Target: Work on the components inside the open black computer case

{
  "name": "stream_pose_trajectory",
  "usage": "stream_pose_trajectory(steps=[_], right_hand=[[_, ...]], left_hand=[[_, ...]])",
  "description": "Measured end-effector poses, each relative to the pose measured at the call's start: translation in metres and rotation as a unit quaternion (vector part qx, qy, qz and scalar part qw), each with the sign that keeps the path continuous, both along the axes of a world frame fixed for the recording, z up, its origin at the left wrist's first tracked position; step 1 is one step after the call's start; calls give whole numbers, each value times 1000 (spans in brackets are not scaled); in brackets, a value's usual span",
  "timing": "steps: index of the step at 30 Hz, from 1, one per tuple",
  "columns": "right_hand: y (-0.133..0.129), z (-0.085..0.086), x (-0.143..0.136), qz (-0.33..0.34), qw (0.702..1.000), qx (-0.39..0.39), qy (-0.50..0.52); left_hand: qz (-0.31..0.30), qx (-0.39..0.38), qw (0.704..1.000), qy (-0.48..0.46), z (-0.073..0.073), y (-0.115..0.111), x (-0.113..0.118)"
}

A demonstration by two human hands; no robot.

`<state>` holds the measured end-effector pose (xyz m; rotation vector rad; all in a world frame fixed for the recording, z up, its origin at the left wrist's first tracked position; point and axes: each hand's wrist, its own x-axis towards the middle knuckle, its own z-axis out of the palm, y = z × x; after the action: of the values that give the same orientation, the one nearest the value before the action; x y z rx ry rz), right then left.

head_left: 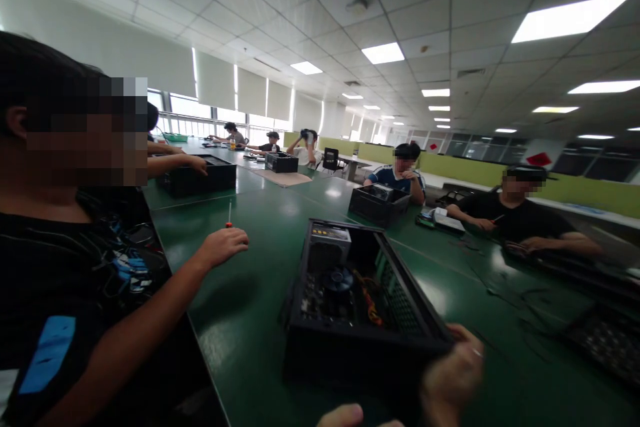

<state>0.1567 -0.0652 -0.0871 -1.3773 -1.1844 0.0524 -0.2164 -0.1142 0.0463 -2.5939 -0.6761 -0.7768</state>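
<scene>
While the camera looks across a long green desk [250,320], the person's right hand [453,373] rests on the near right corner of an open black computer case [360,307], its fingers curled over the rim and gripping it; the hand is blurred. Only a fingertip or two of the left hand [350,415] shows at the bottom edge, just before the case's near wall, and I cannot tell whether it is clenched or released.

Lying on the desk near the wearer, the case has its side off, showing a grey power supply [327,245], a round cooler fan [339,278] and orange cables [371,303].

To the left sits a co-worker in a black shirt, whose hand [223,245] closes around a red-handled screwdriver [229,215] held upright on the desk. Across the desk, two more people sit behind another open case [379,203] and scattered parts. Further cases [200,175] and workers line the far end.
</scene>
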Motion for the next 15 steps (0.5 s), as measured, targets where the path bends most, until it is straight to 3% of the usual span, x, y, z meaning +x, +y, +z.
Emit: stream_pose_trajectory(steps=[2,3,5,6,8,11,13,15], right_hand=[[34,5,-56,30,999,16,22],[49,8,-84,47,998,17,24],[70,12,-130,81,996,7,24],[75,13,-146,99,995,4,23],[73,14,-158,142,990,-4,16],[53,10,-131,204,979,-22,-8],[30,1,-97,231,972,-39,-31],[0,-12,-63,252,965,-56,-54]], left_hand=[[19,46,994,-92,10,46,-47],[37,66,988,-132,14,64,-60],[37,75,983,-163,15,79,-53],[27,68,984,-162,11,78,-33],[12,51,983,-175,-4,62,29],[-9,33,988,-150,-28,43,136],[16,12,987,-161,-31,59,185],[144,-58,976,-150,-24,101,211]])
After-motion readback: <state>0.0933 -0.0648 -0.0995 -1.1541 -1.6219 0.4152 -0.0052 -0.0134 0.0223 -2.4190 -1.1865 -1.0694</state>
